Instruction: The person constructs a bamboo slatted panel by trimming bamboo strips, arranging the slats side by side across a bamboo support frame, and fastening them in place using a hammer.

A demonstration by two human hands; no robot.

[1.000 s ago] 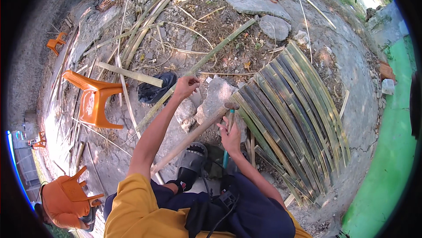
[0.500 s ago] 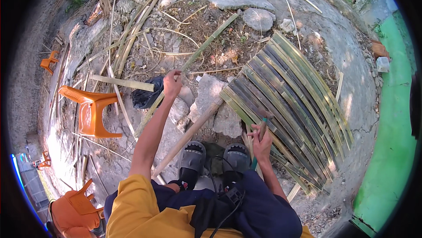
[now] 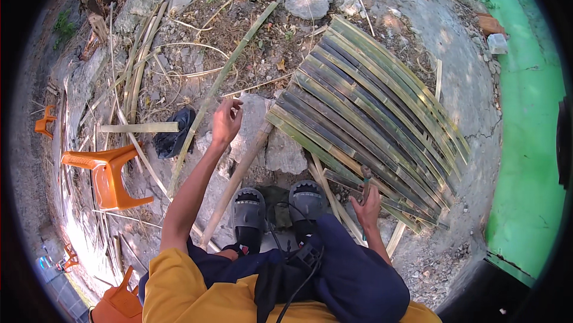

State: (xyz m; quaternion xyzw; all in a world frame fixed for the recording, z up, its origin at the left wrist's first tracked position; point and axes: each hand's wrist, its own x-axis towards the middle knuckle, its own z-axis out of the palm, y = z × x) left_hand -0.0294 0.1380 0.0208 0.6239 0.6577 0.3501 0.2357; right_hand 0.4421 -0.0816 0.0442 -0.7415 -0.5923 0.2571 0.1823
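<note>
Rocky ground strewn with dry bamboo, left hand (image 3: 225, 121) fingers loosely apart, right hand (image 3: 366, 205) clamped on thin tool handle (image 3: 364, 184), curved split-bamboo slats (image 3: 370, 114) alongside

L hand (image 3: 226, 121) over bamboo pole (image 3: 222, 78); R hand (image 3: 366, 204) gripping tool, maybe knife (image 3: 365, 181).

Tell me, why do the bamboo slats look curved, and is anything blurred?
Head view: the fisheye lens bends the bamboo slats toward the dark rim; the centre is sharp, with the left hand clear; sun glares bright at the lower left near the orange stool.
</note>
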